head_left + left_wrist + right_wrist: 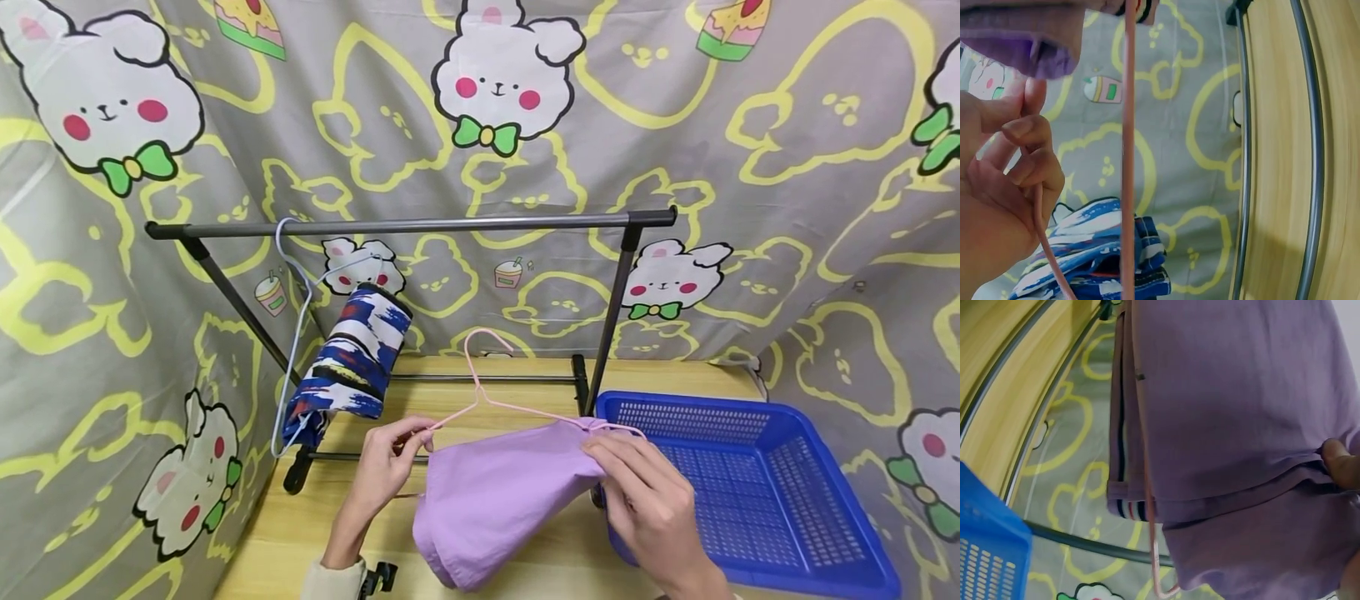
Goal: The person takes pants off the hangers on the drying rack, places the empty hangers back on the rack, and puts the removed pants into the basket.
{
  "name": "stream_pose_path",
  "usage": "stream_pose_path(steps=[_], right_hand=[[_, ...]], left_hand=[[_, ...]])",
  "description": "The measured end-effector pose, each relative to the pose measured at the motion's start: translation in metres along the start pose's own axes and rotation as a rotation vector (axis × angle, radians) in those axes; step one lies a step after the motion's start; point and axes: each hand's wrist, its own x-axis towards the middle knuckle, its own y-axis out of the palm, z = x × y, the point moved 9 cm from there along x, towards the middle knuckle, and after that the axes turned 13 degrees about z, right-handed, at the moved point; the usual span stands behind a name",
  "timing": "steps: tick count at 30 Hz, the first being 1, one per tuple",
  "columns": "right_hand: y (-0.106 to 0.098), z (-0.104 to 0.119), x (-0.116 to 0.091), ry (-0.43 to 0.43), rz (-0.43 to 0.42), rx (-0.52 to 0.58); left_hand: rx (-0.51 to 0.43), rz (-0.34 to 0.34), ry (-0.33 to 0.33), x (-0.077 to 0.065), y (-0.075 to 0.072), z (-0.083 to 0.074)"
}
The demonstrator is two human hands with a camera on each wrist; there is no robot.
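Note:
A folded purple garment (498, 492) with striped trim (1130, 509) hangs over the lower bar of a pink clothes hanger (480, 387). My left hand (386, 462) pinches the hanger's left arm beside the cloth; in the left wrist view the pink wire runs through its curled fingers (1035, 147). At the other end, my right hand (648, 492) pinches the garment's upper edge close to the hanger's right corner. The right wrist view shows its thumb (1341, 464) on the folded cloth. The hanger's hook points up, apart from the rail.
Behind stands a dark metal rack (450, 225). On its left side a light blue hanger (296, 333) carries a blue, white and red patterned garment (352, 354). A blue plastic basket (817, 467) sits at the right on the wooden table (262, 550). Printed curtains (510, 183) surround the table.

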Motion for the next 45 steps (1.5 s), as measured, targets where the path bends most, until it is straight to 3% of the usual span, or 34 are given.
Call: stream_pose_path(steps=[6,11,15,22,29,36,45], right_hand=[[0.002,-0.009,-0.006,0.029,0.016,-0.015],[0.01,-0.011,-0.009,0.031,0.048,-0.057],[0.014,-0.009,-0.009,0.004,0.041,-0.082],[0.03,0.002,-0.005,-0.049,0.072,-0.104],[0.032,0.015,-0.001,-0.076,0.064,-0.161],[0.011,0.034,0.011,-0.17,-0.051,-0.101],[-0.007,0.019,-0.01,-0.185,-0.021,-0.004]], left_hand=[[-0.02,0.001,-0.037,-0.001,0.001,0.003],[-0.067,0.071,-0.071,-0.001,0.009,0.008],[-0.108,0.125,-0.072,-0.001,0.016,0.008],[-0.111,0.122,-0.047,0.003,0.024,0.005],[-0.087,0.045,-0.018,0.0,0.024,0.007],[-0.109,-0.068,-0.028,-0.004,0.013,0.016],[-0.063,-0.174,-0.008,-0.011,-0.002,0.022]])
